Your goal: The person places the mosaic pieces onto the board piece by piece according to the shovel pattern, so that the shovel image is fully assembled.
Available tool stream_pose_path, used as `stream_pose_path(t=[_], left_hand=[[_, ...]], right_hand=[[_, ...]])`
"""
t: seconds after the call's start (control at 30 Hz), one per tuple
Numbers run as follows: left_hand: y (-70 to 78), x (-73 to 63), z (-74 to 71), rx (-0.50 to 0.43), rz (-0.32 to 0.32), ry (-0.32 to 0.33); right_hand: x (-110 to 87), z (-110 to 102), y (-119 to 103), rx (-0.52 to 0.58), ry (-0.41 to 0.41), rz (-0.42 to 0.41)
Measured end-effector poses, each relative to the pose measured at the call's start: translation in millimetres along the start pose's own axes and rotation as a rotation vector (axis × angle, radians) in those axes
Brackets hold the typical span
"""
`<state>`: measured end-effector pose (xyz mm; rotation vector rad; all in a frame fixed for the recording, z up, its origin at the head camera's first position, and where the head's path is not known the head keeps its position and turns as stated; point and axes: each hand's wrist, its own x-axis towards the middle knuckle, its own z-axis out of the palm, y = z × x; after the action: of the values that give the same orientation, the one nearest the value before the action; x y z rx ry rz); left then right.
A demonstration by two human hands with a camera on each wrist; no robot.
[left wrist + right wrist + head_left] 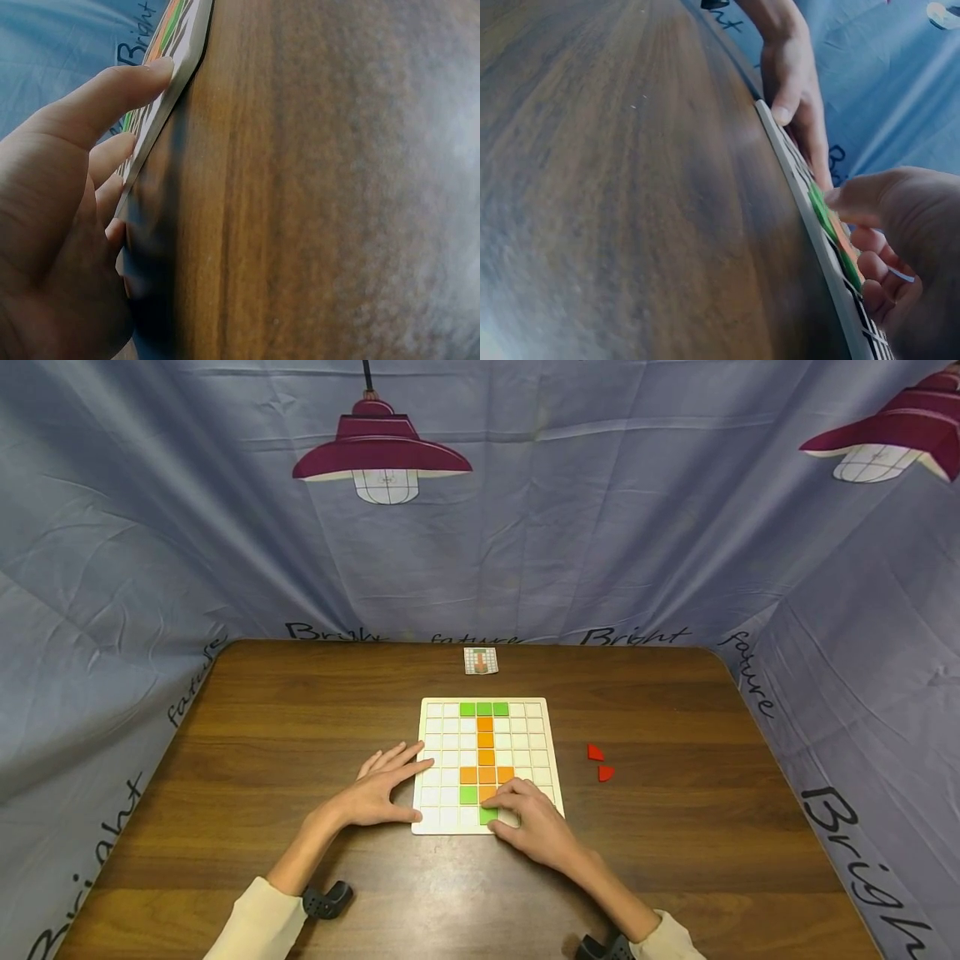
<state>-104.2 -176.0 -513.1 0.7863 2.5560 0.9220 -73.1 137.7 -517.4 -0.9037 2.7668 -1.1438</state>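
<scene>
A white square grid board (442, 817) lies on the table with green and orange square tiles in some cells. My left hand (377, 792) is spread at the board's left side, thumb and fingertips resting on its edge; the left wrist view shows the thumb (124, 90) on the rim. With thumb and index finger, my right hand (534, 823) pinches a green tile (488, 816) in the row nearest me. Above that tile runs a column of orange tiles (486, 741), crossed by an orange row. The right hand covers some cells at the lower right.
Two red pieces (595, 752), each with a curved edge, lie right of the board on the wooden table (660, 827). Beyond the board sits a small pattern card (481, 661). A blue-grey curtain (562, 552) hangs behind and at both sides.
</scene>
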Motion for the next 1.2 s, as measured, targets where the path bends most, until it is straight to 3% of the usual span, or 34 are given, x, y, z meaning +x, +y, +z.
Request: stream_pose_path(t=[0.23,0.73,1.0,1.2], left_hand=[[1.2,0.1,-0.4,-0.009,-0.001,-0.003],[1.5,0.4,-0.4,-0.022,0.005,0.003],[0.9,0.5,0.0,-0.013,0.013,0.008],[1.0,0.0,0.7,-0.019,0.026,0.022]], right_hand=[[-3.6,-15.2,11.0,0.005,0.097,0.000],[-41.9,-71.2,66.1,-0.097,0.307,0.147],[-58.5,-87.6,84.2,-0.133,0.351,0.241],[-63.1,-93.2,94.6,-0.136,0.337,0.301]])
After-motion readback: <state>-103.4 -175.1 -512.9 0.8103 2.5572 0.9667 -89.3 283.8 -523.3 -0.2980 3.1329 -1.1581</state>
